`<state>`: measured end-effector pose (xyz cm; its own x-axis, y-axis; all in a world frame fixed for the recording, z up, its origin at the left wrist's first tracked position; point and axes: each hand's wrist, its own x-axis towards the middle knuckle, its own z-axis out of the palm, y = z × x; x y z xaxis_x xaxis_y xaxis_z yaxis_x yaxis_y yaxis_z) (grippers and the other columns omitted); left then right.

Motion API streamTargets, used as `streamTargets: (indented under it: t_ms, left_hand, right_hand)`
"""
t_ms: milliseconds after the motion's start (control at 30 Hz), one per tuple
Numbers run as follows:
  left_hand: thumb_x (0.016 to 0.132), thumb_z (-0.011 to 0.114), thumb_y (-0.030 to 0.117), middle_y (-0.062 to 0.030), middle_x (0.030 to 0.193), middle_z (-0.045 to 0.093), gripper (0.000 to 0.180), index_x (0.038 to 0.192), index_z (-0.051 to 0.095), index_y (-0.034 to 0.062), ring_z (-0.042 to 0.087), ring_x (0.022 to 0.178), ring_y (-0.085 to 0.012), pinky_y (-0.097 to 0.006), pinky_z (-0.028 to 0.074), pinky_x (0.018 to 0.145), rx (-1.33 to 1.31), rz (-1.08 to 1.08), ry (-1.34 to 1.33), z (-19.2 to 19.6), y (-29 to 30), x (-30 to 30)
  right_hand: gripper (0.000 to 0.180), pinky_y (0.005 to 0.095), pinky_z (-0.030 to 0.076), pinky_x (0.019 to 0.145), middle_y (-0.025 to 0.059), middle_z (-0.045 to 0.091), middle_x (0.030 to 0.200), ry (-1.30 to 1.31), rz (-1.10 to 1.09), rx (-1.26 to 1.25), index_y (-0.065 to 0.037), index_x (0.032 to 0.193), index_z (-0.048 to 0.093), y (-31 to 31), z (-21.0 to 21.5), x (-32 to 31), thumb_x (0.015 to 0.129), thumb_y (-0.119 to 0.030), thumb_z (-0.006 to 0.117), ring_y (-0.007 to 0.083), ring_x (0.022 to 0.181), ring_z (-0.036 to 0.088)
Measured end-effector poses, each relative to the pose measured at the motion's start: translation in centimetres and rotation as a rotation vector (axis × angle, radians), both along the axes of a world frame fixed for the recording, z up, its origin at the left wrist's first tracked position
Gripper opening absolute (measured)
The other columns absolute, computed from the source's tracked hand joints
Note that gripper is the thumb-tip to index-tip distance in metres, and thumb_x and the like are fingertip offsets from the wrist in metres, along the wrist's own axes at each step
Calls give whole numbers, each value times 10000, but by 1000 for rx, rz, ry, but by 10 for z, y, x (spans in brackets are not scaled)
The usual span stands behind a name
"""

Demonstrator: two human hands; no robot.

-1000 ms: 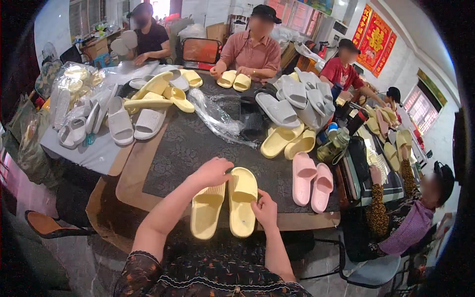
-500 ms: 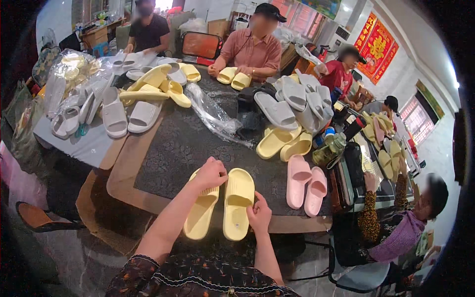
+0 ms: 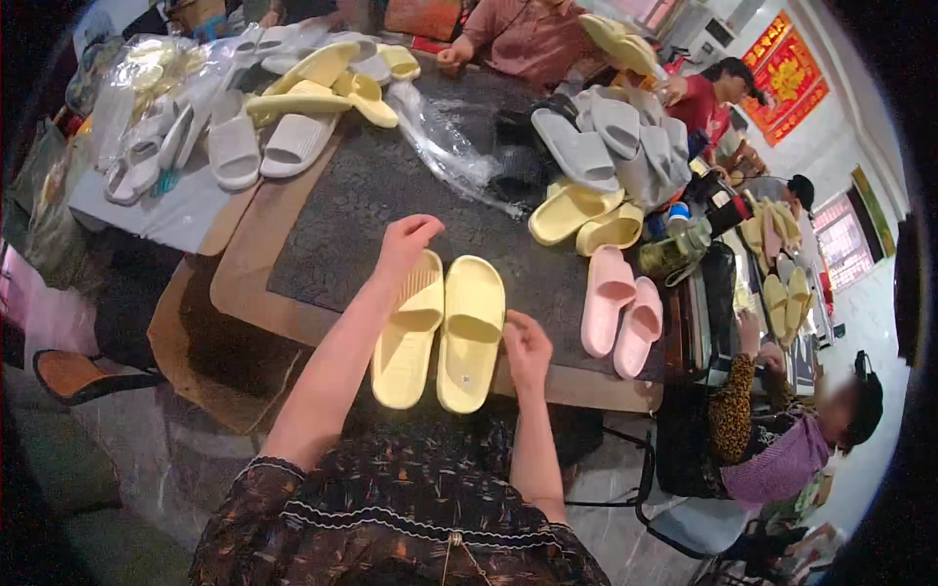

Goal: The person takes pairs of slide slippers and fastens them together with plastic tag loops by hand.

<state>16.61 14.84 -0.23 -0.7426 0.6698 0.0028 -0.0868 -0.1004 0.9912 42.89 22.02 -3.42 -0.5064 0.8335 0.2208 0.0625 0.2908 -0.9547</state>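
Two yellow slide slippers lie side by side at the table's near edge, toes away from me. My left hand (image 3: 410, 242) is at the toe of the left yellow slipper (image 3: 403, 356), its fingers drawn together above the table; I see nothing in them. Beside the right yellow slipper (image 3: 467, 366), my right hand (image 3: 529, 352) stays close to its outer edge with loosely curved fingers apart, holding nothing. A pair of pink slippers (image 3: 608, 303) lies farther right.
Grey slippers (image 3: 576, 151) are heaped at the back right with yellow ones (image 3: 576, 215) before them. More slippers (image 3: 298, 146) and clear plastic bags (image 3: 147, 73) cover the left side. A green bottle (image 3: 674, 249) stands right. Several people work around the table (image 3: 342, 225).
The view has tilted down, shifting the table upward. The yellow slippers are closer together. My right hand has come off the right slipper. Across the table, a yellow pair has been lifted.
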Motion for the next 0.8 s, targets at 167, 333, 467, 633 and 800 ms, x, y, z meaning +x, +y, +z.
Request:
streamTargets:
  t_ms: [167, 333, 467, 633, 800]
  left_hand:
    - [846, 645, 138, 24, 811, 664, 145, 898, 708, 19, 560, 744, -50, -211, 439, 667, 111, 33, 42, -13, 0, -9]
    - [841, 652, 141, 16, 823, 667, 148, 903, 709, 20, 568, 755, -62, -222, 448, 676, 95, 47, 86, -9, 1, -3]
    - [850, 651, 156, 12, 808, 660, 159, 914, 700, 18, 565, 747, -68, -227, 452, 660, 95, -43, 54, -21, -1, 0]
    - [859, 639, 170, 16, 786, 656, 178, 919, 694, 12, 555, 720, -52, -225, 450, 646, -62, -192, 198, -23, 0, 4]
    - [812, 676, 190, -60, 799, 671, 192, 939, 704, 50, 617, 723, -130, -267, 486, 676, -289, -251, 495, 6, -1, 19]
  right_hand:
    - [250, 220, 406, 554, -24, 536, 659, -16, 94, 17, -9, 1036, 671, 16, 31, -56, 835, -157, 693, 64, 600, 494]
    - [321, 394, 491, 716, 115, 620, 815, -368, 164, 371, -118, 986, 712, 22, 53, -99, 785, -365, 681, 292, 784, 615]
    - [281, 360, 494, 734, 90, 665, 855, -484, 249, 368, -95, 952, 709, 29, 42, -117, 777, -314, 685, 251, 803, 642]
    - [229, 297, 485, 679, 59, 665, 772, -122, 35, 58, -39, 920, 682, 44, 23, -123, 824, -247, 670, 153, 711, 622]
    - [147, 235, 462, 644, 12, 649, 770, 236, 18, -141, 3, 863, 650, 50, 8, -125, 867, -143, 644, 63, 693, 567]
